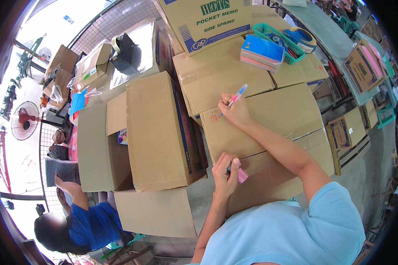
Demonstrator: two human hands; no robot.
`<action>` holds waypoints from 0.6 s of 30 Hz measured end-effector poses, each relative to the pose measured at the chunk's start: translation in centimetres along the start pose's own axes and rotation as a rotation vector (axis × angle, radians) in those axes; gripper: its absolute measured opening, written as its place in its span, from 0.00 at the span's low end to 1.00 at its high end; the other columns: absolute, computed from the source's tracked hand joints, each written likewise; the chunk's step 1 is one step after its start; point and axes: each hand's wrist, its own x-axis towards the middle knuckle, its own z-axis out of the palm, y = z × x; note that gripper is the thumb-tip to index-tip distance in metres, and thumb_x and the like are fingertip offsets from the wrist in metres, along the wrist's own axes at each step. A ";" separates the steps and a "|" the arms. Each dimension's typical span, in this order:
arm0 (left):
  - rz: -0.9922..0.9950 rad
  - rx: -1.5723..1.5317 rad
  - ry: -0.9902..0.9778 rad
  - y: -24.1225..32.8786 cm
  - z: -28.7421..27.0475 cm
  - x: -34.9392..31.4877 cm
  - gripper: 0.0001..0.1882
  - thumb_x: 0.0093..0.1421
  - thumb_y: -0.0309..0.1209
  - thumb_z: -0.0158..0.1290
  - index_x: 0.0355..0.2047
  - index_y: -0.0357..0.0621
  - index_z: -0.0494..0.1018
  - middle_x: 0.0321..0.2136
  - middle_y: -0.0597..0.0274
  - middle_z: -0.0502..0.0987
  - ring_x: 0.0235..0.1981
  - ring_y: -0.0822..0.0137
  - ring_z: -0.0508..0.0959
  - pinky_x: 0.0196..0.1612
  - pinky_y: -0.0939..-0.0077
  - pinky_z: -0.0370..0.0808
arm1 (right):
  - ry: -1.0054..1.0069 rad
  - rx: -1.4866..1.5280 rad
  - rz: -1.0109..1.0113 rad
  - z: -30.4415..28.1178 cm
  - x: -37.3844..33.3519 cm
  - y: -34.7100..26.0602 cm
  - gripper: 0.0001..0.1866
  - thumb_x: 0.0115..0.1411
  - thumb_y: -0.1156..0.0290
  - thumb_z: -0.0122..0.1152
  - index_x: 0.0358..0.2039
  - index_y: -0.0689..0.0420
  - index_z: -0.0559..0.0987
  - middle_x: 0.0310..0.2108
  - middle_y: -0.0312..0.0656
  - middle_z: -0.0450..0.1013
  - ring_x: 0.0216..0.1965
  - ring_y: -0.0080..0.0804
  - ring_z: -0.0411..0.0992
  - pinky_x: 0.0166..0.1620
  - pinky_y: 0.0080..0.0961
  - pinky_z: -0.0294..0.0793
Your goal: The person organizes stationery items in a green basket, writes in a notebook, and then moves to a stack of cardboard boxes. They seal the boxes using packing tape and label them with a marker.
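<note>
My right hand (238, 113) grips a pen (240, 92) with a blue and pink barrel, its tip down at the upper left corner of a closed cardboard box (292, 109). Beside the tip, a small round red mark (214, 118) shows on the cardboard. Closer to my body, my left hand (224, 176) rests over the same box, fingers curled round a small pink block (243, 176) with a dark part. Most of that block is hidden in the palm, so I cannot tell its kind.
An open carton (157, 132) with spread flaps stands at left. Behind lie a stack of blue-covered pads (263, 49), a green basket (282, 42), a tape dispenser (301, 39) and a large printed carton (208, 22). A person in blue (95, 225) works at lower left, near a fan (25, 120).
</note>
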 end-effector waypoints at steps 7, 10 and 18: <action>-0.009 0.008 0.003 0.0 0.1 -0.1 0.15 0.64 0.30 0.45 0.21 0.37 0.67 0.19 0.62 0.68 0.21 0.72 0.67 0.25 0.79 0.64 | -0.011 -0.050 -0.050 -0.1 0.1 0.1 0.13 0.45 0.75 0.53 0.15 0.60 0.58 0.12 0.50 0.53 0.13 0.46 0.56 0.19 0.38 0.55; -0.027 0.008 -0.015 0.2 0.0 -0.2 0.15 0.64 0.31 0.45 0.21 0.37 0.67 0.22 0.61 0.69 0.23 0.72 0.68 0.27 0.79 0.64 | -0.024 -0.071 -0.090 -0.1 0.2 0.5 0.14 0.47 0.74 0.54 0.14 0.59 0.59 0.10 0.46 0.55 0.12 0.42 0.57 0.18 0.36 0.55; -0.282 -1.086 0.334 1.5 -0.2 1.9 0.12 0.65 0.31 0.45 0.45 0.37 0.65 0.40 0.56 0.71 0.42 0.65 0.73 0.45 0.73 0.73 | -0.550 1.048 0.294 -8.1 -0.7 -2.4 0.13 0.61 0.66 0.53 0.45 0.55 0.70 0.41 0.36 0.71 0.46 0.27 0.67 0.51 0.28 0.63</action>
